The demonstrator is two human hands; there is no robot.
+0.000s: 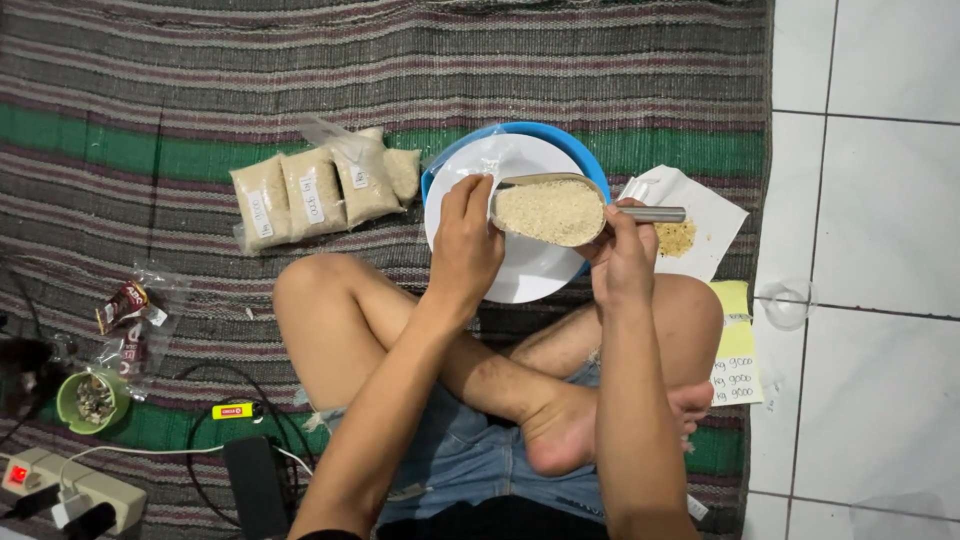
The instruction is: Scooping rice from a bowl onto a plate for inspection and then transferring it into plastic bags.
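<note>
My right hand has its grip closed round the handle of a metal scoop heaped with pale sesame-like grain. My left hand pinches the rim of a clear plastic bag at the scoop's mouth. Both sit over a white plate in a blue round basin on the striped woven mat. Four filled grain packets lie just to the left; a white paper with spilled grain lies right.
</note>
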